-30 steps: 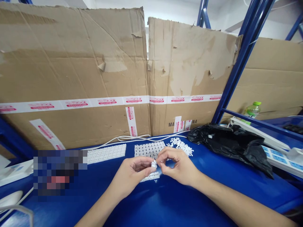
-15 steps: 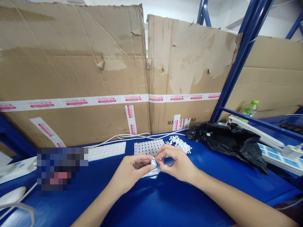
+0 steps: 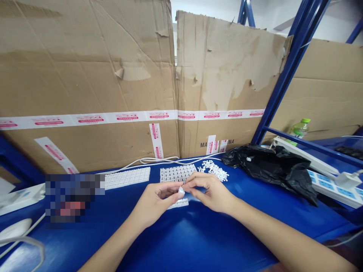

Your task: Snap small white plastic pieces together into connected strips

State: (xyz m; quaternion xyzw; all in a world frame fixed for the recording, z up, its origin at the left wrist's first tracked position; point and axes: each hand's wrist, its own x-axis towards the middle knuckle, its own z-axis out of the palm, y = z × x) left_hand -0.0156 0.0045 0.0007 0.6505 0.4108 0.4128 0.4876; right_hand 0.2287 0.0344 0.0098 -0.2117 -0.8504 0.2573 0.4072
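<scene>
Between thumb and fingers, my left hand (image 3: 159, 202) holds a small white piece (image 3: 181, 191) over the blue table. The fingers of my right hand (image 3: 211, 192) are bent together at the upper right side of that piece; whether they pinch anything is too small to tell. Just below and behind my left fingertips lies a short white strip (image 3: 179, 204). Behind both hands is a white gridded block of parts (image 3: 177, 173), with a loose pile of small white pieces (image 3: 217, 170) to its right.
A white gridded panel (image 3: 127, 178) lies at the left, beside a pixelated patch. A crumpled black plastic bag (image 3: 272, 170) and a power strip (image 3: 334, 187) are at the right. Cardboard sheets (image 3: 113, 87) stand behind, with white cables (image 3: 159, 161) along their foot.
The white piece has been tilted in my left fingers and looks shorter. My right fingertips have shifted slightly left against it, and the strip below is more exposed.
</scene>
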